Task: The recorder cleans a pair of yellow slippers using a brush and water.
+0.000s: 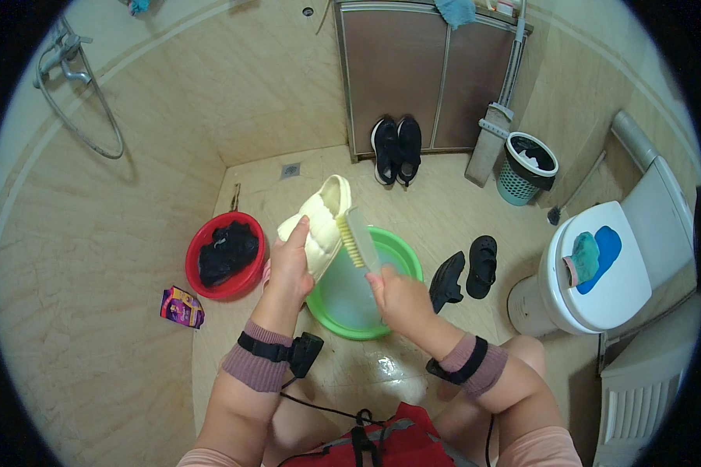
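A cream-coloured quilted shoe (pixel 315 225) is held up in my left hand (pixel 289 262), its opening tilted away from me. My right hand (pixel 400 298) grips the handle of a scrub brush (pixel 356 239) with yellowish bristles and a pale translucent back. The bristles face the shoe's right side, close to it; whether they touch, I cannot tell. Below both hands stands a green basin (pixel 406 251) holding cloudy water. A bit of something pink shows behind my left wrist, mostly hidden.
Left are a red basin (pixel 256 271) with a black plastic bag and a purple packet (pixel 182 307). Black sneakers (pixel 397 149) stand by the cabinet (pixel 397 70). Right are black clogs (pixel 482 265), a waste bin (pixel 523 175), a flat mop (pixel 490 140) and a toilet (pixel 590 309).
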`<state>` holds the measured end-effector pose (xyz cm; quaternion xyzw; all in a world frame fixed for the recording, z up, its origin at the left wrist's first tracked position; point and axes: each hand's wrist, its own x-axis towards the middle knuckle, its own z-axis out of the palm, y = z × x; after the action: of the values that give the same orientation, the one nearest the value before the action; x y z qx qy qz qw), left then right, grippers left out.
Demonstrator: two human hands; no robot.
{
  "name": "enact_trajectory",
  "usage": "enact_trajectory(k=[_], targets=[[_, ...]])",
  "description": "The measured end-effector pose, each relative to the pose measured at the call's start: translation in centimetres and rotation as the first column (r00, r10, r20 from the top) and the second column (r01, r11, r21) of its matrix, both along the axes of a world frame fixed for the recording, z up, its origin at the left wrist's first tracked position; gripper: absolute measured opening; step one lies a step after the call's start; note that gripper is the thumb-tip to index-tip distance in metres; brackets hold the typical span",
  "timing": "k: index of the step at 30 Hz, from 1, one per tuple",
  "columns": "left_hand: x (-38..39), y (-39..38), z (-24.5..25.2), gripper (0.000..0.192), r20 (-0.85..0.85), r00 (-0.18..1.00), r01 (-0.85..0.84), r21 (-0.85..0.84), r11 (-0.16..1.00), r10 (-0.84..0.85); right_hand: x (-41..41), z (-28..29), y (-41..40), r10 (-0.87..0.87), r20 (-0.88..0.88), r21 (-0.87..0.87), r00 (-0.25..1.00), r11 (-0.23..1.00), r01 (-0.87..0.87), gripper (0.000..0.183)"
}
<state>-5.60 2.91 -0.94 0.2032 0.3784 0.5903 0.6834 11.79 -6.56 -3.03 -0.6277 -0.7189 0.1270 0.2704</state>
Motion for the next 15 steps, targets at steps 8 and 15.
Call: enact_trajectory(k=[8,15], targets=[[1.3,-1.1,-0.4,0.038,-0.484,0.873,0.191,0.219,0.957,-0.064,3.8,1.5,2.9,-0.153,-0.120,-0.075,0.981,0.987,0.145,0.041],[0.2,0.2,-0.1,0.034,0.033,0.999,-0.003,-0.076,0.997,0.005,0.0,0.1,-0.6,0.022,0.014,-0.018,1.000,1.000,-0.022,0.039]])
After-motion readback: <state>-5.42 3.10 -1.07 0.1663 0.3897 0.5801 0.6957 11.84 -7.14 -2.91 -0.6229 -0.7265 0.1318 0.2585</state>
